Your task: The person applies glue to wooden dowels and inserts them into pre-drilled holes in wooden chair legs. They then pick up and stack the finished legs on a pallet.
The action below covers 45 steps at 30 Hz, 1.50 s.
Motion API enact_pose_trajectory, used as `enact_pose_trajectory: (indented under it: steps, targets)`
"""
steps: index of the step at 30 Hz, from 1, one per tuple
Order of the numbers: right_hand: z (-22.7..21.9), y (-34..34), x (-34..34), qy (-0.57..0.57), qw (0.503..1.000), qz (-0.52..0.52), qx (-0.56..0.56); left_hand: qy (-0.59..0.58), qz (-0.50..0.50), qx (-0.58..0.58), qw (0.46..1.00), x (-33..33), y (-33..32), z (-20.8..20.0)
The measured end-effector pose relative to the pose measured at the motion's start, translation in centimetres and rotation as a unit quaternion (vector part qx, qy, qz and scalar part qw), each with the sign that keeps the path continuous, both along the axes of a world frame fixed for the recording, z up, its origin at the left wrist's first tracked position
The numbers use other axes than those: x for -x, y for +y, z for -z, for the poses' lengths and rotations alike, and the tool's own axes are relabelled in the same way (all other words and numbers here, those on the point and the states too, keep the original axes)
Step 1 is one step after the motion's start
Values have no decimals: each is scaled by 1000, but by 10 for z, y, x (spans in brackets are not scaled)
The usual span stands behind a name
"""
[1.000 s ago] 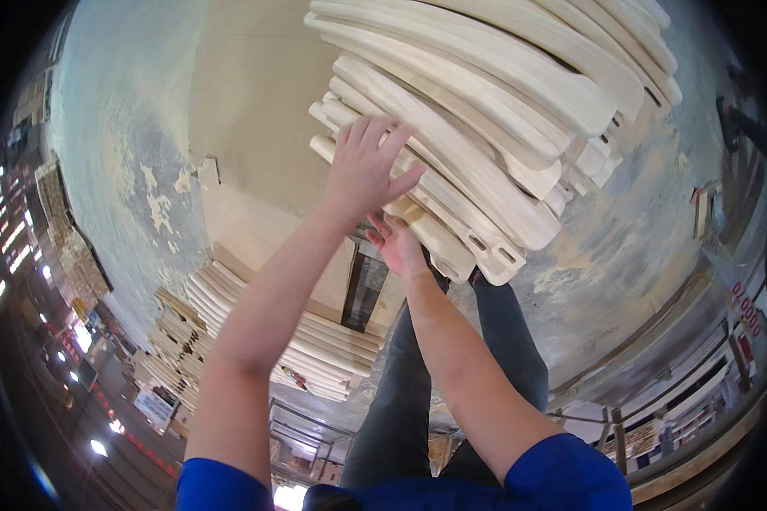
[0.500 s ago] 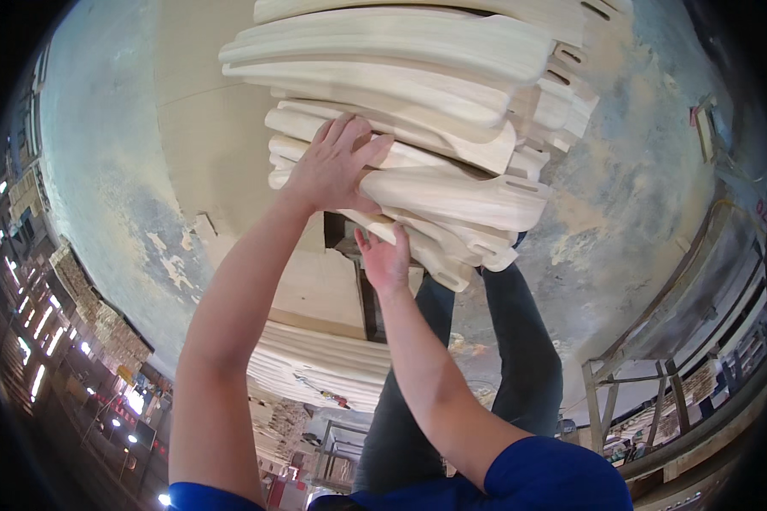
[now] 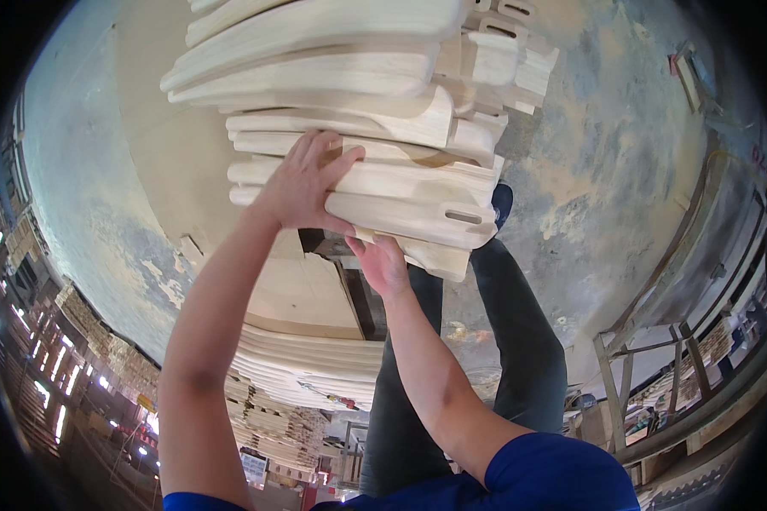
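I carry a stack of pale curved wooden pieces (image 3: 358,94) with slots cut near their ends, high in the view. My left hand (image 3: 302,183) presses flat against the near side of the stack, fingers spread over two pieces. My right hand (image 3: 383,264) supports the stack from underneath, palm up under the lowest piece (image 3: 418,223). Both forearms rise from the lower edge, with blue sleeves at the shoulders. My legs in dark trousers (image 3: 520,341) stand below the stack.
A worn, stained concrete floor (image 3: 622,170) lies beneath. Another pile of curved wooden pieces (image 3: 307,366) rests on a wood panel (image 3: 170,153) at lower left. A metal frame stand (image 3: 622,383) is at the right, and shelving with stacked timber (image 3: 60,341) at the left.
The stack has swung leftward and closer to the camera, now lying more level. Both hands kept their grip and moved with it; the view shifted over the floor.
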State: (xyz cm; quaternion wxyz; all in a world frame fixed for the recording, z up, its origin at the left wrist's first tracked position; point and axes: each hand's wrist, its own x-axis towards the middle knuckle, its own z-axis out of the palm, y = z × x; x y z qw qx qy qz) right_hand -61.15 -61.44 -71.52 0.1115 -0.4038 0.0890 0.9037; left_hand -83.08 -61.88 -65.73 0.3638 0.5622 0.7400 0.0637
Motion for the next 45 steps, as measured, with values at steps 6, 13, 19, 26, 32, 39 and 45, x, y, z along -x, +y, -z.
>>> enact_pose_trajectory:
  steps: [6, 13, 19, 26, 32, 39, 45]
  targets:
    - [1, 8, -14, 4, 1000, 24, 16, -32, -22, 36, 999, -15, 15, -1]
    - [-9, 28, -22, 9, 999, 37, -30, -78, -23, 128, 988, 5, 16, -5]
    - [-11, 43, -52, 19, 998, 32, -46, -183, 13, 284, 941, -22, 27, -11]
    - [-43, 103, -124, -144, 979, -111, -93, -548, -286, 222, 754, -129, 17, -44]
    - [-154, 170, -136, -171, 974, -122, -88, -540, -470, 141, 683, -197, 55, -151]
    - [-337, 241, -159, -96, 938, -187, -276, -565, -378, 57, 731, -226, 102, -299]
    - [-443, 269, -262, -107, 953, -61, -276, -388, -92, -144, 906, -317, 158, -400]
